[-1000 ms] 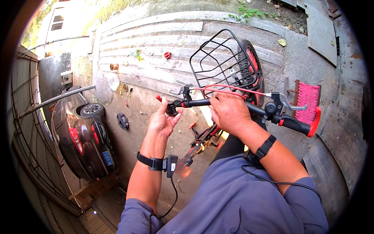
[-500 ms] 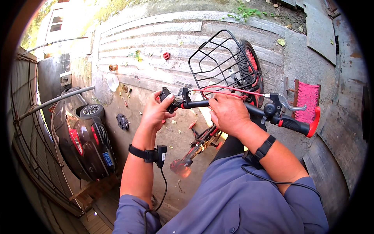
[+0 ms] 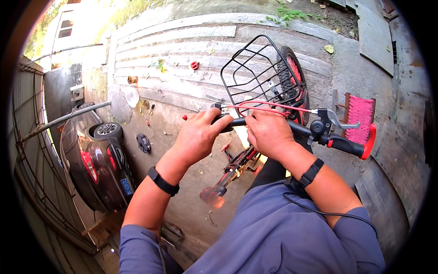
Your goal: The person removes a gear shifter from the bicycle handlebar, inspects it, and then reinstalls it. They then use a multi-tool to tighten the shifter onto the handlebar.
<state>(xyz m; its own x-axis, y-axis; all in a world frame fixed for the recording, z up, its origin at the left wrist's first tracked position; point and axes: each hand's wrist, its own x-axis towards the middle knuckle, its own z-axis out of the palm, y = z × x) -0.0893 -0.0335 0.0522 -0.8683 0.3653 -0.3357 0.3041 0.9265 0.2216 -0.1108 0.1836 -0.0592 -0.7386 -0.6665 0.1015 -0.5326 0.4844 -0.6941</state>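
- Handlebar (image 3: 299, 129) sitting nearside of basket (image 3: 262, 36)
- L hand (image 3: 199, 135) curling closed over bar's L part
- R hand (image 3: 272, 130) gripping bar mid, fingers partly hidden
- Car (image 3: 101, 160), well L of basket, showing blue plate (image 3: 126, 187) w/ pale chars

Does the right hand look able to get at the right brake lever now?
Probably yes: the right hand is on the handlebar, and the lever stands uncovered farther along it, though the hand would likely have to let go first.

One handlebar (image 3: 299, 128), one wire basket (image 3: 258, 68)
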